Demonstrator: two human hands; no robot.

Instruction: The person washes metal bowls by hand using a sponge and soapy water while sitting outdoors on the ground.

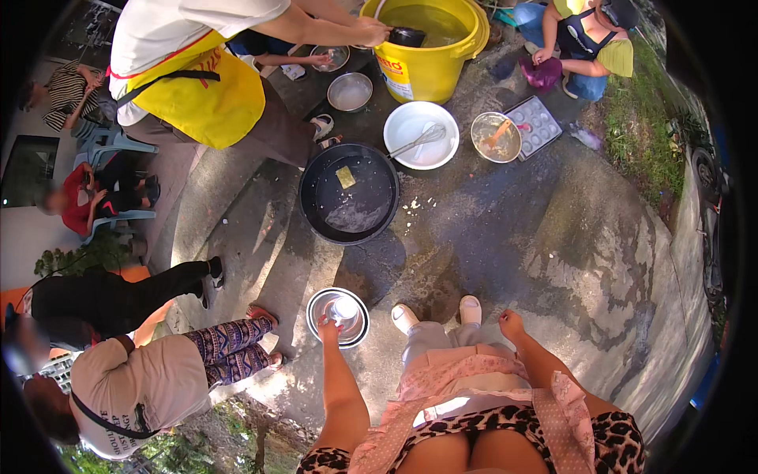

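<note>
My left hand grips the near rim of a round stainless steel bowl, its fingers reaching inside. The bowl looks nested in another one. A small white or shiny round vessel lies in it, bright with glare. To the right of my body, my right hand hangs with curled fingers and nothing visible in it. Ahead on the ground is a large black basin with some water and a yellowish sponge. Beside it, a white basin holds a wire whisk.
A person in a yellow apron dips a black vessel into a yellow water tub. Further right are a bowl with a spatula, a muffin tin and a crouching person. Several people stand or sit at left. The concrete is wet.
</note>
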